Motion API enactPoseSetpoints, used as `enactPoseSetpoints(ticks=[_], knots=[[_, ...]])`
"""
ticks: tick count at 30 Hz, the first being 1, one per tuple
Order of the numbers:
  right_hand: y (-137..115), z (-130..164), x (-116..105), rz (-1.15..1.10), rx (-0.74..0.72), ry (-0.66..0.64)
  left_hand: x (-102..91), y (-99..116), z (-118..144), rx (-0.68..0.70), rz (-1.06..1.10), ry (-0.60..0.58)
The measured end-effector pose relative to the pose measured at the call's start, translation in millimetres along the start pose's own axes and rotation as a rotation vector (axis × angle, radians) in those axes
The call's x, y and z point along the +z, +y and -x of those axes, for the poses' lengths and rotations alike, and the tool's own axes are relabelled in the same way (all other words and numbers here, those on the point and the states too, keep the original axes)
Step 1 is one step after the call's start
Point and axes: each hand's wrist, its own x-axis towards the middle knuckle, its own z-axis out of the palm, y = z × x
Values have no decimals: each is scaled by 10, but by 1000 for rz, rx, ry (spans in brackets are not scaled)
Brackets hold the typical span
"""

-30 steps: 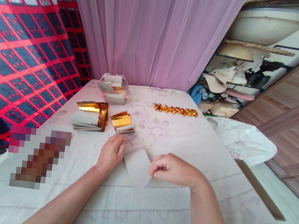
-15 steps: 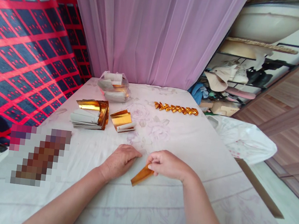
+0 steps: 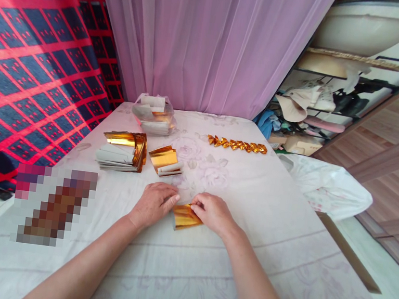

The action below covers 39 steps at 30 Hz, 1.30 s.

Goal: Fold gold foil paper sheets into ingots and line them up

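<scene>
Pressing a folded gold foil paper (image 3: 186, 216) onto the tablecloth (image 3: 238, 193), left hand (image 3: 152, 203) and right hand (image 3: 213, 213) pinch its ends — fingertips closed on it.

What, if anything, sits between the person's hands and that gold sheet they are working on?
Nothing visible. The left hand and the right hand both already touch the gold sheet, which lies on the table cloth between them. The small gold stack and the bigger stack lie farther off, behind it.

Foil sheet (image 3: 186, 216) on table (image 3: 286, 213), between hands; paper stacks (image 3: 121, 152) behind.
</scene>
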Motion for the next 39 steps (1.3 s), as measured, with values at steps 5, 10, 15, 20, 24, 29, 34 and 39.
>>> enactPoseSetpoints(ticks=[5, 10, 15, 20, 24, 29, 34, 39], knots=[[19, -13, 66, 20, 25, 34, 36, 202, 44, -94, -173, -18], [30, -4, 56, 89, 16, 16, 71, 296, 52, -157, -183, -82], [-2, 7, 14, 125, 45, -41, 55, 296, 50, -204, -154, -136], [-6, 6, 18, 108, 45, -47, 64, 295, 53, -227, -125, -153], [5, 0, 17, 115, 51, -39, 63, 297, 45, -230, -111, -165], [-20, 5, -6, 127, 70, -62, 64, 290, 41, -225, -106, -170], [-12, 13, -8, 90, 32, -45, 60, 277, 50, -186, -107, -170], [19, 21, -44, -48, -20, -34, 63, 277, 53, -169, -74, -154]])
